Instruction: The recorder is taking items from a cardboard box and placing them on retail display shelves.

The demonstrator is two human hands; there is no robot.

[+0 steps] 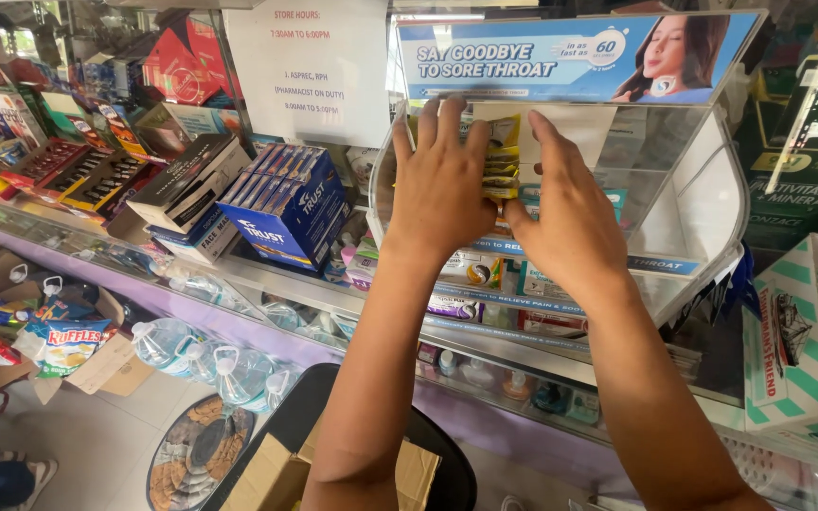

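Both hands, left hand (440, 185) and right hand (565, 220), grasp a stack of small yellow sachets (501, 167) pinched between them inside a clear display case (702, 203).

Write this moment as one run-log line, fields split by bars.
left hand: on yellow sachets | right hand: gripping sachets | place: clear display case on counter
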